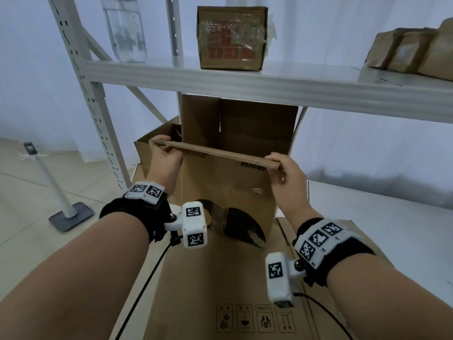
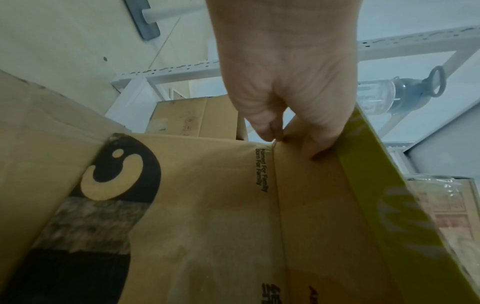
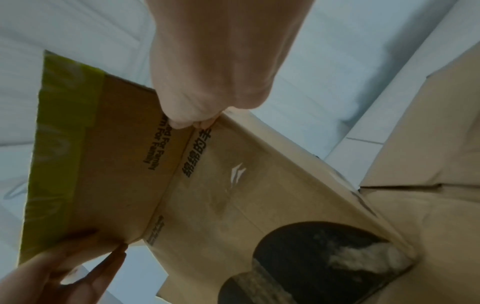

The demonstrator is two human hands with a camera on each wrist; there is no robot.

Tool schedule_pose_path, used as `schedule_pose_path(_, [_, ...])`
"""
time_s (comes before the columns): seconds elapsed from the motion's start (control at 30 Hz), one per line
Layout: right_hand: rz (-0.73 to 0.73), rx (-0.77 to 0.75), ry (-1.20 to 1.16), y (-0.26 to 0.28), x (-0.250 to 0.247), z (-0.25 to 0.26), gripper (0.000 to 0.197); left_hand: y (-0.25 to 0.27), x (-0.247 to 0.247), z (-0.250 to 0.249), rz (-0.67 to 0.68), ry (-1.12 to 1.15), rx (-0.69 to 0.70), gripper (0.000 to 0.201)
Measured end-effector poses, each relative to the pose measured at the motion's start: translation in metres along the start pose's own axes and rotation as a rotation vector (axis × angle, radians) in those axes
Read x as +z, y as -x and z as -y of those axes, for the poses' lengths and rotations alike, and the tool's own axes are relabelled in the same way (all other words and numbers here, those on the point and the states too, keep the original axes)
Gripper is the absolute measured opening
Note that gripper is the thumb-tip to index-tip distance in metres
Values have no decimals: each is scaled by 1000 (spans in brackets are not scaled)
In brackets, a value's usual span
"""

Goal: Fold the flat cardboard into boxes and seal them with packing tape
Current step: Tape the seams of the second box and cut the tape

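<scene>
A brown cardboard box [image 1: 228, 190] with a dark printed figure stands upright and open-topped on a flat cardboard sheet [image 1: 220, 290]. Its near flap [image 1: 215, 153] is folded out roughly level. My left hand [image 1: 163, 153] grips the flap's left end and my right hand [image 1: 284, 168] grips its right end, fingers over the top. In the left wrist view my left hand [image 2: 285, 92] pinches the flap [image 2: 311, 205] at the fold corner. In the right wrist view my right hand [image 3: 207, 82] does the same on the flap [image 3: 116, 154]. A yellow-green tape strip [image 3: 59, 144] runs along the flap's free edge.
A white metal shelf [image 1: 245, 82] runs just above the box, carrying a taped carton [image 1: 231, 38], a clear water bottle [image 1: 125, 28] and wrapped packages [image 1: 411, 52]. A white pole on a grey base [image 1: 68, 214] stands on the floor at left. Another carton [image 2: 194, 117] sits behind.
</scene>
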State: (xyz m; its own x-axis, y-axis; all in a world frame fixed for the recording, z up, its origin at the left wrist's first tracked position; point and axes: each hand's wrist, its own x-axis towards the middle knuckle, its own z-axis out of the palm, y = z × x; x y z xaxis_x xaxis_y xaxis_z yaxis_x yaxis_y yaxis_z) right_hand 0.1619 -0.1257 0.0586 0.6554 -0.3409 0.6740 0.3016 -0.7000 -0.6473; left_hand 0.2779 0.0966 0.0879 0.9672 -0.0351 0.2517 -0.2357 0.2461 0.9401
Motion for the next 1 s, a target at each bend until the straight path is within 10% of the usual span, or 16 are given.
schedule_pose_path(0.2, [203, 150, 68, -38, -10, 17, 12, 1, -12, -10, -184, -434, 256, 62])
schedule_pose_path(0.33, [223, 152, 143, -60, -11, 23, 20, 4, -5, -26, 35, -925, 394, 56])
schedule_pose_path(0.8, [12, -47, 119, -85, 37, -44, 22, -37, 29, 18, 84, -1009, 499, 12])
schedule_pose_path(1.0, [140, -57, 149, -80, 42, -92, 28, -47, 48, 68, 155, -977, 395, 17])
